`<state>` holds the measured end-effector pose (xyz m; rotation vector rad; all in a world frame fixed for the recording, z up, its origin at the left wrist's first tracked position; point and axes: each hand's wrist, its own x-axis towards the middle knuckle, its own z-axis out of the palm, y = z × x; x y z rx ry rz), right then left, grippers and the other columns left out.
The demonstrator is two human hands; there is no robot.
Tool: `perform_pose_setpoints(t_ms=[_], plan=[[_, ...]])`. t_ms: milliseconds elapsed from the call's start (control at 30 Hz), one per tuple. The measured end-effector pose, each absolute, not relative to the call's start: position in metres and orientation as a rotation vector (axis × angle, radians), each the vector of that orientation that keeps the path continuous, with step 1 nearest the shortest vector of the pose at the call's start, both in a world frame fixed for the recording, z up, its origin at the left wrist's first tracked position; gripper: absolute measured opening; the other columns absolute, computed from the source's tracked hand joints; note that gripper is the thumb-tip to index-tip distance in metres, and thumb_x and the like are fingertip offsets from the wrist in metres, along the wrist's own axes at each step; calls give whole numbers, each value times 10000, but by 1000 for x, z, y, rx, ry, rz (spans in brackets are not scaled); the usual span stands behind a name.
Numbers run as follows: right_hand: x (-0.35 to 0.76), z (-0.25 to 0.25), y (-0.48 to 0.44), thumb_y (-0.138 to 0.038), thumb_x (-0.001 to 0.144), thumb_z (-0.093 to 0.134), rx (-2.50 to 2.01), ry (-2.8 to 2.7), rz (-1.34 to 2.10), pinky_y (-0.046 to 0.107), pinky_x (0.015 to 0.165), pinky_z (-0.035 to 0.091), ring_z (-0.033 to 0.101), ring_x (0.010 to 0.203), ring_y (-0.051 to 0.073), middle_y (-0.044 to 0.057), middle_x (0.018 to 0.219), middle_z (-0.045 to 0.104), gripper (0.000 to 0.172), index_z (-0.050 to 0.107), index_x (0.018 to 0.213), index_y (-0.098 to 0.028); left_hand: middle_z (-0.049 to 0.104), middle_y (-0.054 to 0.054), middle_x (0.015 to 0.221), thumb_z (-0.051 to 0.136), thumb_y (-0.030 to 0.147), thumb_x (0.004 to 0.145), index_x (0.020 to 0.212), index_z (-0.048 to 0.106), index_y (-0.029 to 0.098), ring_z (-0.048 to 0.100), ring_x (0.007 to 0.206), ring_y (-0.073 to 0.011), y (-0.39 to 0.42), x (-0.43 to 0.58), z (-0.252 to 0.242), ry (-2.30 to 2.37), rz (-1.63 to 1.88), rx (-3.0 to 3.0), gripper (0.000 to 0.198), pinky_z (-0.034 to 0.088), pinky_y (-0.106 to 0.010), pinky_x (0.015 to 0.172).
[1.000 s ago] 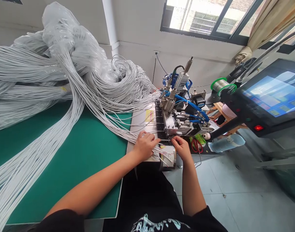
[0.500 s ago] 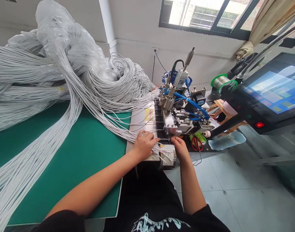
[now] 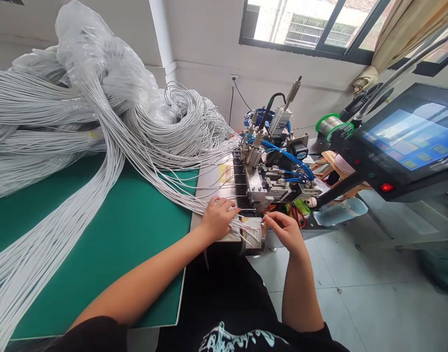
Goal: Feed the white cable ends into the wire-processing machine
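My left hand (image 3: 217,218) rests on the metal plate (image 3: 212,181) of the machine, its fingers curled over a fan of thin white wire ends (image 3: 245,229). My right hand (image 3: 287,230) is just right of those ends, in front of the machine's clamp head (image 3: 262,188). Thumb and fingers of the right hand are pinched on a wire end (image 3: 265,226). Long bundles of white wire (image 3: 110,161) run from the left hand across the green mat (image 3: 117,234) to a big heap at the back left.
A touch screen on an arm (image 3: 410,142) stands to the right. A green solder spool (image 3: 328,124) sits behind the machine, and red-handled scissors (image 3: 295,215) lie by its base. Plastic bags (image 3: 99,54) cover the wire heap. Grey floor tiles lie lower right.
My right hand has drawn back from the clamp head toward me and to the right, still pinched. My left hand has stayed on the wires. The view shifted slightly.
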<state>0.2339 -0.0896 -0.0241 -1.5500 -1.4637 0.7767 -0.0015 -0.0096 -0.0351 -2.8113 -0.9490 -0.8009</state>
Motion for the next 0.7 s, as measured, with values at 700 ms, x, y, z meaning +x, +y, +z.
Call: perform_pose_setpoints(t_ms=[700], plan=[[220,-25,-85,-445,828,624,-1460,-1342,653,252,620,395,508,658,129,20,714,585,282,637,771,-169,649,4,747,475,76,738,1092,621,213,597,679,-146,-6,-3,-42,-731,-891,-2795,407,389,-313,708]])
